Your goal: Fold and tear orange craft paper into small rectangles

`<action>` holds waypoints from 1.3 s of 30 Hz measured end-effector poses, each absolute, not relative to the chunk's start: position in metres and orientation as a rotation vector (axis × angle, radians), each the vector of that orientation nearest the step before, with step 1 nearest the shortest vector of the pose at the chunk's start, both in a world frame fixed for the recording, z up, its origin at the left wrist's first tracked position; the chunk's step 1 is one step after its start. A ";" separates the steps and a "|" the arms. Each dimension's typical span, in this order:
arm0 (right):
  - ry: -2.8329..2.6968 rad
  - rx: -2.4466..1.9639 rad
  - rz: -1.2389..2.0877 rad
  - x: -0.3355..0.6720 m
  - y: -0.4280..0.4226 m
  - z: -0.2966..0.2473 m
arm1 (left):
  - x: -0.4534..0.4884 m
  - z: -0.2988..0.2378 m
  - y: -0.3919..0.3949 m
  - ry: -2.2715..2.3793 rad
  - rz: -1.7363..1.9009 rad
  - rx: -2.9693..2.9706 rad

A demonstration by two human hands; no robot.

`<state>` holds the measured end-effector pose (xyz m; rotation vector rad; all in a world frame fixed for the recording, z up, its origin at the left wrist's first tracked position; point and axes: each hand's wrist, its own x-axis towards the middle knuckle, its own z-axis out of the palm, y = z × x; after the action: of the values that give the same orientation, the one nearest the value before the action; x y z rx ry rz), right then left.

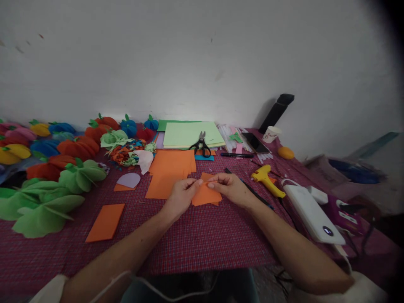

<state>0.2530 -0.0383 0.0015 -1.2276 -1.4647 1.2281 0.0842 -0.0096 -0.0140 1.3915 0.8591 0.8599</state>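
My left hand [181, 195] and my right hand [230, 187] both pinch a small piece of orange paper [206, 195], held just above the red checked tablecloth [202, 240]. The fingertips of the two hands meet at the paper's upper edge. Behind the hands lie larger orange sheets [168, 170]. Another orange rectangle [105, 221] rests on the cloth to the left.
Black scissors [201, 145] lie on a stack of green paper [191, 134]. A yellow glue gun [267, 179] and a white power bank [312, 214] sit to the right. Paper pumpkins [75, 147] and green paper shapes [41, 202] crowd the left side. A phone [255, 143] and a cup [270, 134] stand by the wall.
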 end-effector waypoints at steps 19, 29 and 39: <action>-1.543 -1.345 1.114 0.254 -0.038 0.001 | 0.085 -0.018 -0.005 0.845 0.823 1.610; -1.472 -1.348 1.199 0.250 -0.039 -0.001 | 0.085 -0.022 -0.005 0.844 0.746 1.543; -1.505 -1.345 1.215 0.251 -0.037 -0.007 | 0.086 -0.025 -0.006 0.848 0.712 1.506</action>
<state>0.2505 -0.0372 -0.0069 -1.3453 -1.5054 1.2151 0.0863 -0.0057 -0.0254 1.5062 0.8477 0.7116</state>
